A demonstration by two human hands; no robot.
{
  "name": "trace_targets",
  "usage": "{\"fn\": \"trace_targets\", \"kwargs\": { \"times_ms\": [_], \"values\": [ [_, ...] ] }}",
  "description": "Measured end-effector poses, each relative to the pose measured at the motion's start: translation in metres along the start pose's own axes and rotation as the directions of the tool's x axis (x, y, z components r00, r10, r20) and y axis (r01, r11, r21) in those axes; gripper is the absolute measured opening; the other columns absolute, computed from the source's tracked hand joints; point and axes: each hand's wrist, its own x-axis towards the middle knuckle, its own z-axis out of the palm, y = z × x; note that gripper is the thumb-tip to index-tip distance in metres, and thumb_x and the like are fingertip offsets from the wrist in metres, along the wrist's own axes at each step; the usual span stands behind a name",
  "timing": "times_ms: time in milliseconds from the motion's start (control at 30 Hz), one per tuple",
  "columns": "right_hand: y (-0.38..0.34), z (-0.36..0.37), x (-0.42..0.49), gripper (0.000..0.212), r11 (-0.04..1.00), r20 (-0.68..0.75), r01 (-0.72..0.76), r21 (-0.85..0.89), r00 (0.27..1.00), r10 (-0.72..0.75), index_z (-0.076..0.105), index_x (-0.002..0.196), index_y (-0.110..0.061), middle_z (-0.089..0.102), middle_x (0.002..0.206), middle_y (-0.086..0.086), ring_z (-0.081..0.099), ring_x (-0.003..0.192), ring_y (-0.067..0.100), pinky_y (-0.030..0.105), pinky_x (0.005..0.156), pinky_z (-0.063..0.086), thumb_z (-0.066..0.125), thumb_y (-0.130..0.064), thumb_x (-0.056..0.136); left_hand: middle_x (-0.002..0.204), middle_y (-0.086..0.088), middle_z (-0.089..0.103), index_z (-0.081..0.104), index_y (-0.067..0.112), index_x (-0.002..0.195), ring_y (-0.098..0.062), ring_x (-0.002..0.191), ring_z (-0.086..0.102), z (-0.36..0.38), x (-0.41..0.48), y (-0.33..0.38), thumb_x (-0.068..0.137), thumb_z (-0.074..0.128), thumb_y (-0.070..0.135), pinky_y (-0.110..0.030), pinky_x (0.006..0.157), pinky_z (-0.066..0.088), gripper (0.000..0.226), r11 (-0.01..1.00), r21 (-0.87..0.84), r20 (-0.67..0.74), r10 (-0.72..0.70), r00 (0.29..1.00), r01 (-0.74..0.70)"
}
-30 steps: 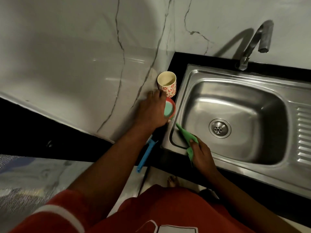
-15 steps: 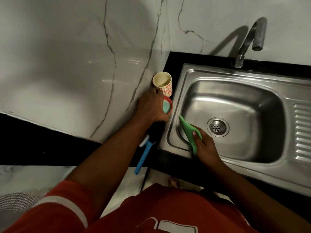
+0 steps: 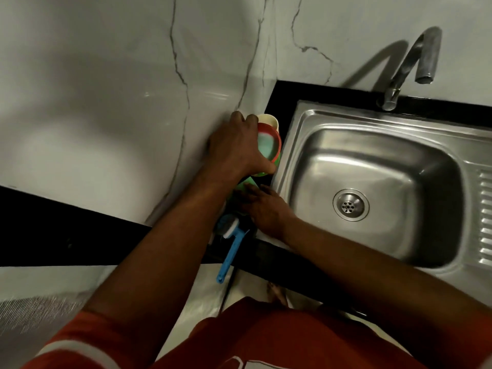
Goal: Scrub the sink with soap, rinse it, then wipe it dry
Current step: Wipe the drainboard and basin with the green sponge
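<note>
Sink (image 3: pixel 292 161), a steel basin with a ribbed drainboard (image 3: pixel 484 222) on its 3 o'clock side, fills the frame from the centre out to 3 o'clock. It is set into a black counter (image 3: pixel 53 222) below a veined marble wall (image 3: pixel 106 102). Its drain (image 3: pixel 351 205) sits in the middle of the basin. A tap (image 3: pixel 407 67) rises behind the rim at the basin's 12 o'clock, its spout curving toward 1 o'clock and throwing a shadow on the wall.

A person in a red shirt (image 3: pixel 266 339) leans over the counter, both hands just off the sink's 9 o'clock edge. The left hand (image 3: pixel 237 147) grips a soap tub (image 3: pixel 269 143), fingers and thumb curled round its red rim. The tub is tilted so the pale blue-green soap inside faces the basin. A cup (image 3: pixel 269 119) stands against the wall at the tub's 12 o'clock, touching or nearly touching it, mostly hidden by hand and tub.

The right hand (image 3: pixel 266 209) lies at the tub's 6 o'clock, beside the sink's near corner, fingers stretched toward 10 o'clock to a green pad (image 3: pixel 246 186) that shows between the two hands. The fingertips sit in shadow under the left wrist, so it cannot be told whether they pinch the pad or only touch it.

A blue brush (image 3: pixel 234 249) lies at the right hand's 7 o'clock, white head just beside the hand, handle running toward 6 o'clock past the counter's front edge. A bare foot (image 3: pixel 277 291) shows on the pale floor below.
</note>
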Motion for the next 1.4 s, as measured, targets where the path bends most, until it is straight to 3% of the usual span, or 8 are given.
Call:
{"fn": "trace_targets", "kwargs": {
  "times_ms": [167, 433, 633, 833, 1067, 1167, 1267, 1400],
  "values": [
    [0.017, -0.012, -0.004, 0.055, 0.984, 0.092, 0.026, -0.178, 0.996, -0.01, 0.021, 0.159, -0.039, 0.014, 0.168, -0.006, 0.013, 0.154, 0.028, 0.045, 0.122, 0.02, 0.03, -0.025, 0.107, 0.133, -0.01, 0.048, 0.045, 0.018, 0.143, -0.032, 0.114, 0.059, 0.007, 0.0, -0.003, 0.052, 0.087, 0.068, -0.041, 0.079, 0.049, 0.112, 0.999, 0.028, -0.023, 0.028, 0.999, -0.027],
    [0.047, -0.011, -0.061, 0.052, 0.821, -0.125, -0.562, 0.098, 0.811, 0.571, 0.048, 0.148, -0.027, 0.059, 0.138, 0.016, 0.058, 0.112, 0.04, 0.044, 0.087, 0.054, 0.032, -0.024, 0.099, 0.132, -0.011, 0.048, 0.046, 0.019, 0.14, -0.032, 0.113, 0.06, 0.011, -0.001, -0.006, 0.05, 0.088, 0.069, -0.045, 0.082, 0.054, 0.112, 0.992, 0.118, -0.017, 0.055, 0.998, -0.053],
    [0.076, 0.003, -0.112, 0.038, -0.119, 0.228, -0.285, 0.951, 0.385, 0.894, 0.065, 0.13, -0.008, 0.068, 0.109, 0.013, 0.067, 0.095, 0.03, 0.047, 0.097, 0.053, 0.044, 0.0, 0.099, 0.136, -0.012, 0.05, 0.045, 0.016, 0.142, -0.033, 0.113, 0.061, 0.035, -0.005, -0.008, 0.051, 0.091, 0.064, -0.045, 0.083, 0.055, 0.113, 0.98, 0.168, 0.08, 0.095, 0.992, -0.108],
    [0.016, -0.003, -0.088, 0.061, 0.672, -0.321, -0.384, 0.633, 0.661, 0.679, 0.05, 0.148, -0.031, 0.059, 0.143, 0.001, 0.056, 0.114, 0.024, 0.034, 0.095, 0.049, 0.049, -0.012, 0.091, 0.143, -0.011, 0.045, 0.043, 0.02, 0.146, -0.034, 0.118, 0.059, 0.067, -0.004, -0.006, 0.054, 0.093, 0.061, -0.048, 0.088, 0.055, 0.113, 0.98, 0.181, 0.172, 0.054, 0.984, -0.085],
    [0.022, 0.005, -0.053, 0.052, 0.744, -0.228, -0.506, 0.436, 0.738, 0.635, 0.051, 0.147, -0.034, 0.049, 0.152, -0.007, 0.057, 0.113, 0.028, 0.035, 0.086, 0.054, 0.055, -0.022, 0.096, 0.144, -0.01, 0.041, 0.035, 0.023, 0.151, -0.032, 0.123, 0.055, 0.087, -0.006, -0.007, 0.062, 0.09, 0.061, -0.047, 0.09, 0.053, 0.112, 0.98, 0.19, 0.16, 0.025, 0.987, -0.056],
    [0.049, 0.005, -0.058, 0.037, 0.429, -0.065, -0.502, 0.751, 0.591, 0.804, 0.065, 0.134, -0.03, 0.07, 0.123, 0.009, 0.067, 0.103, 0.035, 0.035, 0.083, 0.052, 0.055, -0.024, 0.099, 0.147, -0.01, 0.043, 0.034, 0.021, 0.154, -0.032, 0.126, 0.052, 0.093, -0.009, -0.008, 0.066, 0.089, 0.058, -0.048, 0.095, 0.052, 0.11, 0.98, 0.183, 0.167, 0.048, 0.985, -0.079],
    [0.073, -0.002, -0.065, 0.033, -0.366, 0.393, -0.149, 0.919, 0.445, 0.805, 0.065, 0.132, -0.011, 0.069, 0.109, 0.018, 0.067, 0.1, 0.038, 0.037, 0.085, 0.054, 0.052, -0.01, 0.101, 0.152, -0.01, 0.041, 0.031, 0.019, 0.158, -0.031, 0.132, 0.046, 0.092, -0.009, -0.007, 0.067, 0.089, 0.057, -0.047, 0.101, 0.048, 0.114, 0.973, 0.212, 0.18, 0.051, 0.982, -0.089],
    [0.097, -0.013, -0.087, 0.031, -0.532, 0.401, 0.155, 0.833, 0.493, 0.772, 0.061, 0.131, -0.006, 0.069, 0.11, 0.017, 0.066, 0.093, 0.03, 0.039, 0.084, 0.055, 0.059, -0.011, 0.1, 0.156, -0.006, 0.036, 0.03, 0.02, 0.157, -0.03, 0.133, 0.043, 0.079, -0.002, 0.002, 0.065, 0.088, 0.06, -0.048, 0.096, 0.049, 0.116, 0.977, 0.181, 0.037, 0.109, 0.993, -0.114]
  ]
}}
